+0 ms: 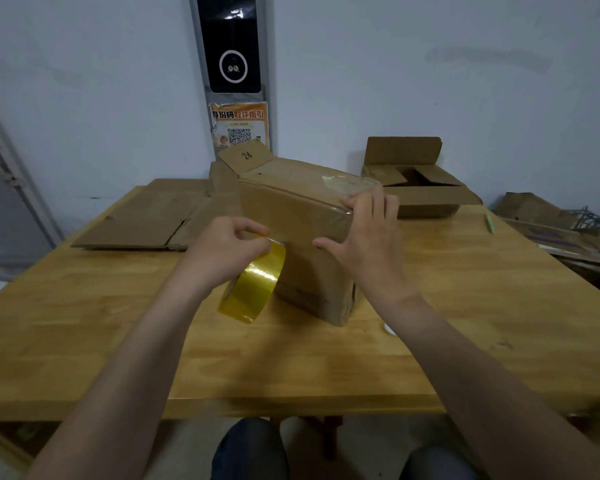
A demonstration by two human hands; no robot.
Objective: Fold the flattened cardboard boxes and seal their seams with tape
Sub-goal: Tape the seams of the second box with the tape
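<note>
On the wooden table [84,323] before you, the box [291,209] stands at the middle, folded up, with one corner turned toward you. Clear film already lies across the right end of its top. A flap [246,155] marked "24" rises behind its far left corner; I cannot tell whether it belongs to this box.

Flat cardboard [146,220] lies at the table's far left, well apart from your hands. An open box [426,199] sits at the far right, its flaps up, just behind the box you are working on. Scrap cardboard [551,230] is heaped beyond the table's right edge.

Your right hand [368,233] is spread flat on the box: straight fingers lie over the top right edge, and the thumb is splayed on the near face. It grips nothing.

Your left hand [222,247] pinches the tape [253,285] at its upper rim with curled fingers. The yellow roll hangs below that hand, against the box's near face.

A green pen [489,221] lies near the right edge.
</note>
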